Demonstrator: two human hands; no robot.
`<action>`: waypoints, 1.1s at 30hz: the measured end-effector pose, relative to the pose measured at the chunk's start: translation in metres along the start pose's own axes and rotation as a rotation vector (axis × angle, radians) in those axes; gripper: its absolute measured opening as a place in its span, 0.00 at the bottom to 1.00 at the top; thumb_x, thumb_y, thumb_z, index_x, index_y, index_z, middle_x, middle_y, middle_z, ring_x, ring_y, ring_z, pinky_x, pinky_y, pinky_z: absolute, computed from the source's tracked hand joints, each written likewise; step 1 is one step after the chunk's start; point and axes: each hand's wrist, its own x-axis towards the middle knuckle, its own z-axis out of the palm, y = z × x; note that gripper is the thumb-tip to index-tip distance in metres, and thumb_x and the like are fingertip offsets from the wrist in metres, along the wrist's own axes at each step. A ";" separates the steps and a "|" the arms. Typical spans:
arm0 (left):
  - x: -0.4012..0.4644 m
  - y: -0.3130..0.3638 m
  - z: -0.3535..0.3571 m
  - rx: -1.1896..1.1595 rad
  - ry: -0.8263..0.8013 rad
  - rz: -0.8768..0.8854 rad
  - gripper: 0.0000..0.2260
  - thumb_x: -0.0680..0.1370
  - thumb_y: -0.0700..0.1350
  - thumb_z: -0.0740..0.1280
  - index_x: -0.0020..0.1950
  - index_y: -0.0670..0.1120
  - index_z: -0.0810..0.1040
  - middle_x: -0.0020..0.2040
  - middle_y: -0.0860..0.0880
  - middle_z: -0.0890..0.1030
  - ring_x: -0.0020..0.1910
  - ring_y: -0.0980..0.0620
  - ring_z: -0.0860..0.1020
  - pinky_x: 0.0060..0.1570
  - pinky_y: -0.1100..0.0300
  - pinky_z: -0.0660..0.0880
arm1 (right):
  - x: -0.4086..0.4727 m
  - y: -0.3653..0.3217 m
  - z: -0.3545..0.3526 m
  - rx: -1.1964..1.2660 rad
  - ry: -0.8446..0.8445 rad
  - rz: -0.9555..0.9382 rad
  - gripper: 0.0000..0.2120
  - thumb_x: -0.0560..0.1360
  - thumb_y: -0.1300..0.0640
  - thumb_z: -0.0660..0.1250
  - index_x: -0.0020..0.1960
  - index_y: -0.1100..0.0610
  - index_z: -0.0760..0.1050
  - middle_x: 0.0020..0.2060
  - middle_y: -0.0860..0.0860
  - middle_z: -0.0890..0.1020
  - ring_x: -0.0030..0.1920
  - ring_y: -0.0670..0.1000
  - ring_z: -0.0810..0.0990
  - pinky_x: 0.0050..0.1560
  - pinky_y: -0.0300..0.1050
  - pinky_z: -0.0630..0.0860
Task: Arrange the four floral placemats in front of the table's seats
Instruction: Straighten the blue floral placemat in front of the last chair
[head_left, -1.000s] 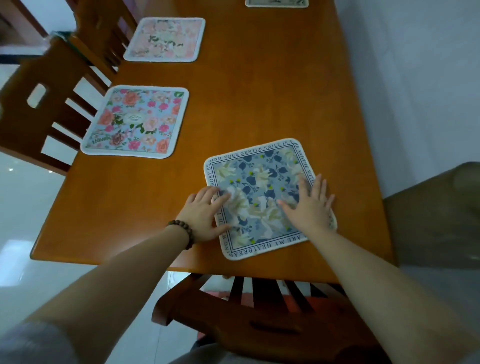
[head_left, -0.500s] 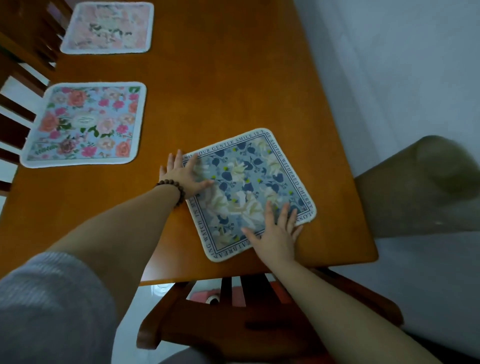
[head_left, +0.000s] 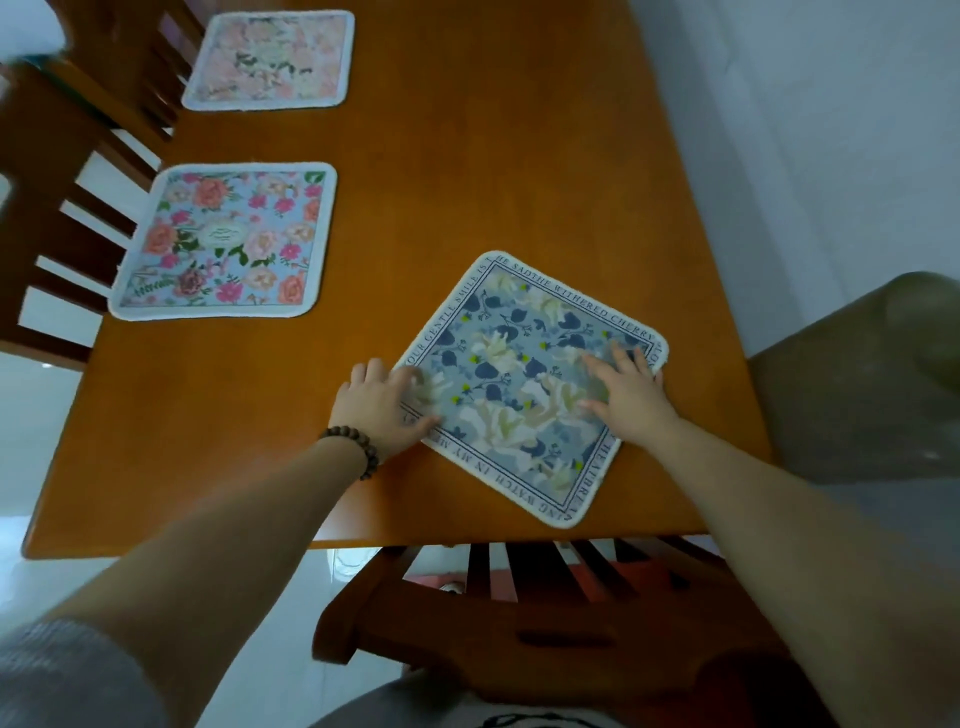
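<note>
A blue-grey floral placemat (head_left: 519, 374) with a lettered border lies turned like a diamond near the table's front right edge, above a chair. My left hand (head_left: 382, 410), with a bead bracelet at the wrist, rests flat on its left corner. My right hand (head_left: 631, 400) presses flat on its right corner, fingers spread. A blue mat with pink and orange flowers (head_left: 223, 241) lies square at the left edge. A pale pink floral mat (head_left: 270, 60) lies beyond it. No fourth mat is in view.
The orange wooden table (head_left: 467, 156) runs away from me. A wooden chair (head_left: 519, 613) is tucked in under its near end, and more wooden chairs (head_left: 47, 156) stand along the left side. A grey-green upholstered seat (head_left: 857, 389) stands close on the right.
The blue-grey mat has turned counterclockwise under both hands, from nearly square to a diamond. My right hand slid from the mat's near edge to its right corner.
</note>
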 end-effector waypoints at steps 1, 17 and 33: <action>-0.009 -0.001 0.003 -0.007 0.003 0.004 0.30 0.70 0.72 0.59 0.66 0.57 0.65 0.54 0.49 0.69 0.54 0.47 0.68 0.50 0.52 0.70 | 0.003 0.000 -0.004 -0.006 0.006 -0.007 0.32 0.78 0.46 0.63 0.77 0.44 0.52 0.78 0.52 0.43 0.76 0.59 0.39 0.73 0.64 0.43; -0.047 0.028 0.000 -0.283 -0.297 -0.020 0.57 0.56 0.77 0.61 0.77 0.58 0.40 0.79 0.46 0.45 0.77 0.47 0.44 0.74 0.44 0.46 | -0.088 -0.017 0.048 0.234 -0.070 0.240 0.58 0.63 0.28 0.67 0.76 0.45 0.34 0.75 0.64 0.37 0.75 0.62 0.36 0.73 0.57 0.44; -0.079 0.077 0.010 -0.087 -0.399 -0.153 0.64 0.59 0.68 0.75 0.70 0.59 0.24 0.75 0.39 0.32 0.75 0.41 0.36 0.71 0.39 0.46 | -0.103 0.013 0.046 0.178 -0.096 0.100 0.66 0.57 0.34 0.76 0.74 0.41 0.29 0.75 0.57 0.33 0.75 0.58 0.33 0.73 0.57 0.44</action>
